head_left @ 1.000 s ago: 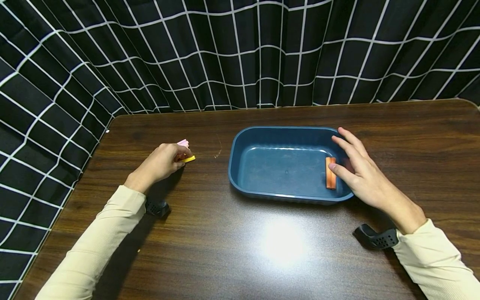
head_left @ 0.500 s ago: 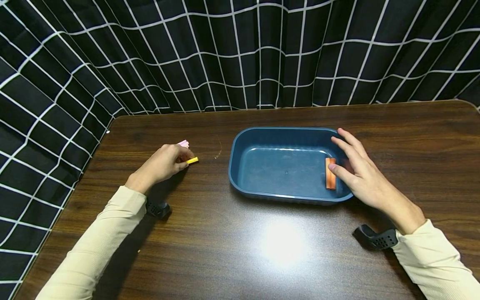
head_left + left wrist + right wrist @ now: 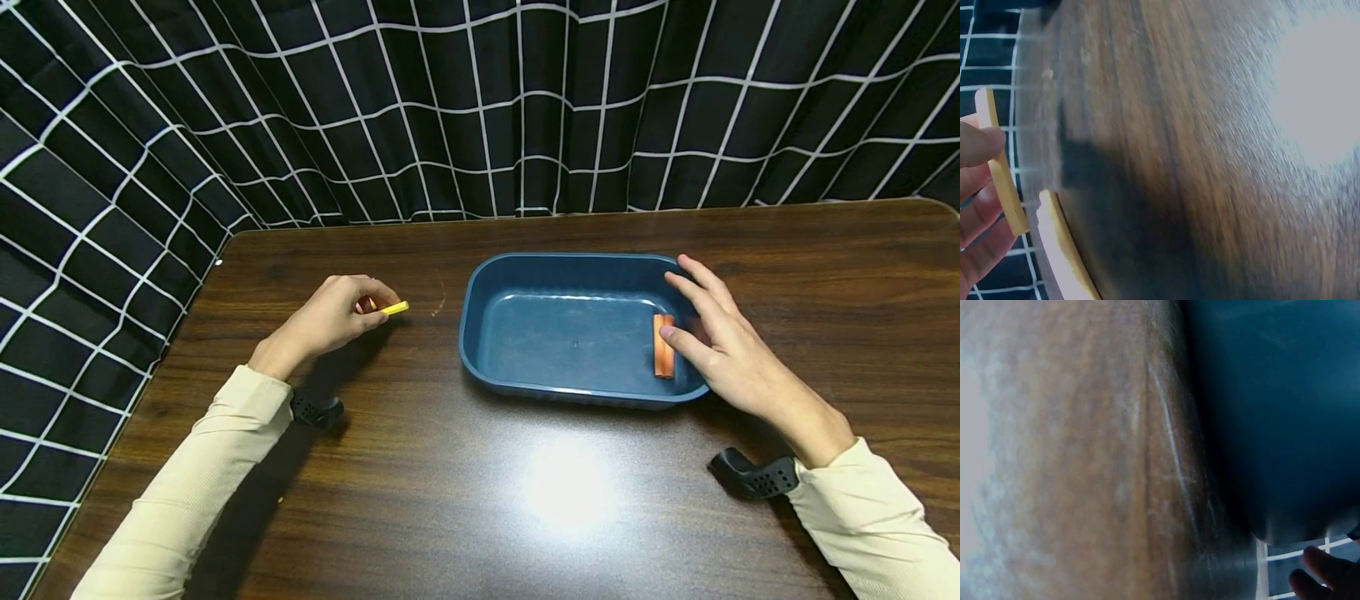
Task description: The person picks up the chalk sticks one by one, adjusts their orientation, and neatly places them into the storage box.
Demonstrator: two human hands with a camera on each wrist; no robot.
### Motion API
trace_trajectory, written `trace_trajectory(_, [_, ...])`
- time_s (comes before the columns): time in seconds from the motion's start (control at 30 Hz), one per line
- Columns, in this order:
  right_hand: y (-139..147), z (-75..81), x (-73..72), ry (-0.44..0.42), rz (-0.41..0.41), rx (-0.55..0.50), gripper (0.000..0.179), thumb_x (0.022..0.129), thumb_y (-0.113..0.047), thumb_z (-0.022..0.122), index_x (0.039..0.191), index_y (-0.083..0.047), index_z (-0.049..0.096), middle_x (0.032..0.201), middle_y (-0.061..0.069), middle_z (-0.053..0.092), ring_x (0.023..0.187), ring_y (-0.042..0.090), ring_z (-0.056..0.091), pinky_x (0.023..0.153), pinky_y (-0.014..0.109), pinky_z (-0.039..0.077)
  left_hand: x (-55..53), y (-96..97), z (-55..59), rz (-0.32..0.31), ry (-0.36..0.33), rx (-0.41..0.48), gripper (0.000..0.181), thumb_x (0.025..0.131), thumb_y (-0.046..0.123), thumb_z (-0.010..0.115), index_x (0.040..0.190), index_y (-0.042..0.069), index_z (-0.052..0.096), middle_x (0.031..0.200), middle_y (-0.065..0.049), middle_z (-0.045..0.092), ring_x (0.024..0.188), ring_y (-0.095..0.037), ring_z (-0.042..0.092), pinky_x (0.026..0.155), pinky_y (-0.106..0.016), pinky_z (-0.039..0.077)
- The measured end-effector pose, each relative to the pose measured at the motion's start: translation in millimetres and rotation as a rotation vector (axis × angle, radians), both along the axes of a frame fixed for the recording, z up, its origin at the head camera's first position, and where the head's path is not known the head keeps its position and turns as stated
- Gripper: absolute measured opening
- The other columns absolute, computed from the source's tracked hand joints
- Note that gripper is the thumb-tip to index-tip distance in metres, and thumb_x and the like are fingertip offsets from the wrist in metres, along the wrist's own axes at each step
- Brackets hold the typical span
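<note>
My left hand [image 3: 327, 317] pinches a small yellow wooden stick [image 3: 397, 307] between thumb and fingers, above the left part of the table. The same yellow stick [image 3: 1001, 165] shows tilted in the left wrist view, with a pale pinkish stick [image 3: 1063, 256] lying on the table below it. In the head view my hand hides that pale stick. My right hand [image 3: 723, 346] rests with spread, fairly straight fingers on the right rim of a blue plastic tub [image 3: 573, 392]. Two orange sticks [image 3: 663, 346] lie side by side inside, close to the right thumb.
The dark wood table [image 3: 465, 492] carries a bright light reflection in front of the tub. A black curtain with white grid lines [image 3: 480, 108] hangs along the back and left sides. Tiny crumbs [image 3: 438, 310] lie left of the tub. Each wrist wears a black strap [image 3: 757, 477].
My left hand has lifted the yellow stick and moved it slightly right and away from me. The pink stick seen beside it before is now hidden in the head view. My right hand stays put.
</note>
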State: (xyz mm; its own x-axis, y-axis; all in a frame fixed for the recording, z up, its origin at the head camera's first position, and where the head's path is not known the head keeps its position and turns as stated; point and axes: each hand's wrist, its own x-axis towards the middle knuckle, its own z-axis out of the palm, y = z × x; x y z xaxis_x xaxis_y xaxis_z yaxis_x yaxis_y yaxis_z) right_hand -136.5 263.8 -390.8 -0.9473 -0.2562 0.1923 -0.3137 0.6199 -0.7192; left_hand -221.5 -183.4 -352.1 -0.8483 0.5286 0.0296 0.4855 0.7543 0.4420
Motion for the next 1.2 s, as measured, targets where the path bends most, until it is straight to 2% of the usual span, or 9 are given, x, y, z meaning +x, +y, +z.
trace_trajectory(0.23, [0, 0.9, -0.2, 0.0, -0.003, 0.013, 0.06, 0.099, -0.013, 0.057, 0.151, 0.002, 0.032, 0.165, 0.015, 0.011, 0.144, 0.047, 0.024, 0.095, 0.074, 0.037, 2.1, 10.7, 8.3, -0.018, 0.003, 0.004, 0.017, 0.088, 0.0, 0.068, 0.104, 0.003, 0.074, 0.095, -0.01, 0.072, 0.079, -0.02, 0.061, 0.07, -0.028, 0.048])
trace_trajectory(0.43, [1, 1.6, 0.2, -0.012, -0.006, 0.012, 0.06, 0.1, -0.014, 0.056, 0.152, 0.001, 0.031, 0.166, 0.015, 0.01, 0.145, 0.047, 0.023, 0.096, 0.075, 0.036, 4.6, 23.9, 21.7, -0.027, 0.007, 0.009, 0.02, 0.087, -0.001, 0.068, 0.106, 0.003, 0.073, 0.091, -0.008, 0.068, 0.079, -0.019, 0.057, 0.069, -0.029, 0.045])
trace_trajectory(0.8, [0, 1.0, 0.0, -0.004, 0.0, 0.006, 0.06, 0.099, -0.014, 0.056, 0.152, 0.001, 0.031, 0.165, 0.015, 0.011, 0.145, 0.047, 0.024, 0.095, 0.074, 0.037, 13.9, 58.8, 41.7, -0.104, -0.012, 0.034, 0.018, 0.088, 0.0, 0.069, 0.106, 0.003, 0.073, 0.089, -0.007, 0.068, 0.076, -0.016, 0.057, 0.066, -0.026, 0.047])
trace_trajectory(1.07, [0, 1.0, 0.0, -0.011, 0.0, 0.001, 0.061, 0.099, -0.014, 0.056, 0.152, 0.002, 0.031, 0.166, 0.014, 0.01, 0.144, 0.046, 0.025, 0.095, 0.074, 0.037, 16.0, 81.8, 50.0, -0.15, -0.001, 0.036, 0.019, 0.09, 0.003, 0.068, 0.109, 0.004, 0.073, 0.092, -0.006, 0.068, 0.078, -0.016, 0.06, 0.068, -0.026, 0.05])
trace_trajectory(1.17, [0, 0.6, 0.3, -0.004, -0.002, 0.008, 0.061, 0.1, -0.015, 0.056, 0.152, 0.0, 0.031, 0.166, 0.013, 0.011, 0.144, 0.044, 0.025, 0.101, 0.066, 0.038, 15.7, 90.8, 51.3, -0.162, 0.01, 0.037, 0.019, 0.09, 0.003, 0.068, 0.109, 0.004, 0.073, 0.092, -0.006, 0.069, 0.078, -0.015, 0.061, 0.068, -0.026, 0.051])
trace_trajectory(1.2, [1, 0.2, 0.2, 0.004, -0.002, 0.008, 0.06, 0.099, -0.015, 0.056, 0.152, 0.0, 0.031, 0.166, 0.013, 0.012, 0.145, 0.044, 0.025, 0.108, 0.056, 0.039, 15.8, 93.8, 51.8, -0.164, 0.009, 0.04, 0.019, 0.091, 0.003, 0.068, 0.109, 0.004, 0.073, 0.093, -0.006, 0.069, 0.079, -0.015, 0.062, 0.069, -0.025, 0.051])
